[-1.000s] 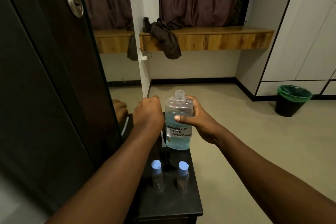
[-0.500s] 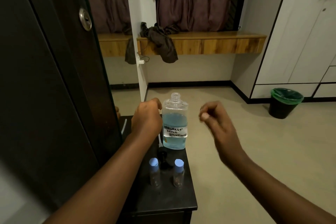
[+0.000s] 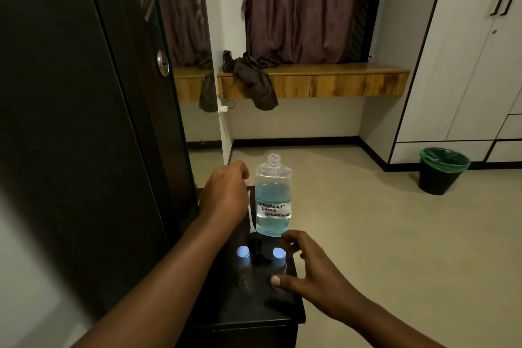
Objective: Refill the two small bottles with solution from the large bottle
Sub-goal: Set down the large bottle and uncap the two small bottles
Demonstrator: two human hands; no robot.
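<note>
While I watch from the head view, these are my notes.
Large bottle: I see the large bottle [image 3: 273,200] standing upright at the far end of the small dark table [image 3: 285,311], uncapped, part full of blue solution, with a handwritten label. Neither hand touches it; I judge it is parked open so it is ready to pour.
Small bottles: the left small bottle [image 3: 244,267] and the right small bottle [image 3: 278,265] stand side by side at the near end, both with blue caps on and looking empty. A black cap [image 3: 254,243], probably off the big bottle, lies between them and the large one.
Right hand: my right hand [image 3: 308,268] reaches in from the right, fingers spread and loose, thumb tip beside the right small bottle's base. It grips nothing yet; I read it as closing in to take that bottle for uncapping.
Left hand: my left hand [image 3: 226,195] hovers just left of the large bottle, fingers curled under. I cannot tell whether it holds anything.
Risk: the open bottle sits close to both wrists, so a knock could spill it.
</note>
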